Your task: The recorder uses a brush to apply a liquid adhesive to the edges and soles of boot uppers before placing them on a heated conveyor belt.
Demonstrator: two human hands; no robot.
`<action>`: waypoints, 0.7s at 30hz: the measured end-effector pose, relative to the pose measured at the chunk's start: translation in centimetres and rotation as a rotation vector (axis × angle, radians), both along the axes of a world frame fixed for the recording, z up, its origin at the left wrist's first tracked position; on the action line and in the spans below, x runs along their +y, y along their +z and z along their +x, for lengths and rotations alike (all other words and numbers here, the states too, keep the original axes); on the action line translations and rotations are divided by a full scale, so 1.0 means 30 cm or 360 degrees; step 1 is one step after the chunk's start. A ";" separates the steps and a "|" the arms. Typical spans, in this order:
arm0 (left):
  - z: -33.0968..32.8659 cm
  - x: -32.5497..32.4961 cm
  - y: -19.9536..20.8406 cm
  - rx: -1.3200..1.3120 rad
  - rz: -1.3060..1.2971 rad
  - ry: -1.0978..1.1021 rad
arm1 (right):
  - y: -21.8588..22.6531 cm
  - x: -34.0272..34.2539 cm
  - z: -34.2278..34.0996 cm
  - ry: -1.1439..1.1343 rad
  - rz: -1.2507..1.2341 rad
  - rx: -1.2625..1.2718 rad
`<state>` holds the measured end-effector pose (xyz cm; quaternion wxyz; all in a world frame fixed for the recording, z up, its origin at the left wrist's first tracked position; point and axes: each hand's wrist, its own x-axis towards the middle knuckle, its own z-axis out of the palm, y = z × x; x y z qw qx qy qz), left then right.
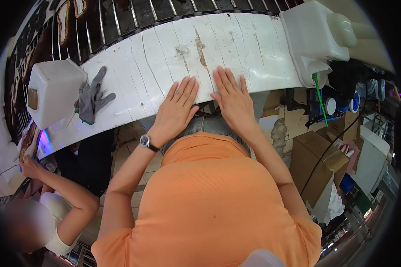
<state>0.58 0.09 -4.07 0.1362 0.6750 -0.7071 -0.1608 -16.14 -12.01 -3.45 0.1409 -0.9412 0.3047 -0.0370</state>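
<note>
Both my hands rest at the near edge of a cracked white worktop (pixel 151 58). My left hand (pixel 176 107) lies flat with its fingers stretched out and holds nothing. Beside it, to the right, my right hand (pixel 231 98) is also flat, its fingers a little apart and nothing in them. A watch (pixel 145 141) with a dark strap is on my left wrist. Farther left, a grey glove (pixel 92 95) with a green cuff lies on the worktop, against a white plastic jug (pixel 53 89).
Beyond the worktop runs a roller conveyor (pixel 133 18) with shoe soles (pixel 64 22) at its left. A white plastic container (pixel 314 40) stands at the right end, a green strip (pixel 320 100) hanging from it. Cardboard boxes (pixel 314 155) are at right. A co-worker's hand (pixel 31 168) is at lower left.
</note>
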 end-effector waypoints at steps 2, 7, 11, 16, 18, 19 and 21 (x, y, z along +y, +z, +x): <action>-0.004 -0.029 0.002 -0.0008 -0.0031 -0.0027 | -0.010 -0.026 0.024 -0.0009 -0.0025 -0.0019; -0.020 0.022 0.035 -0.0041 0.0030 -0.0015 | 0.041 0.026 -0.062 0.0002 -0.0002 -0.0002; -0.039 0.035 0.037 -0.0034 0.0131 -0.0013 | 0.043 0.067 -0.090 -0.0095 0.0098 0.0154; -0.028 -0.072 0.031 -0.0026 -0.0249 0.0085 | -0.023 -0.044 -0.009 -0.0092 -0.0095 0.0001; -0.015 -0.140 0.024 0.0112 -0.0555 0.0257 | -0.020 -0.089 -0.013 -0.0061 -0.0056 -0.0120; -0.011 -0.179 0.016 0.0093 -0.0545 0.0252 | -0.013 -0.113 -0.026 -0.0093 -0.0016 -0.0066; -0.010 -0.238 -0.002 0.0313 -0.0560 0.0250 | 0.004 -0.153 -0.060 -0.0323 0.0032 -0.0300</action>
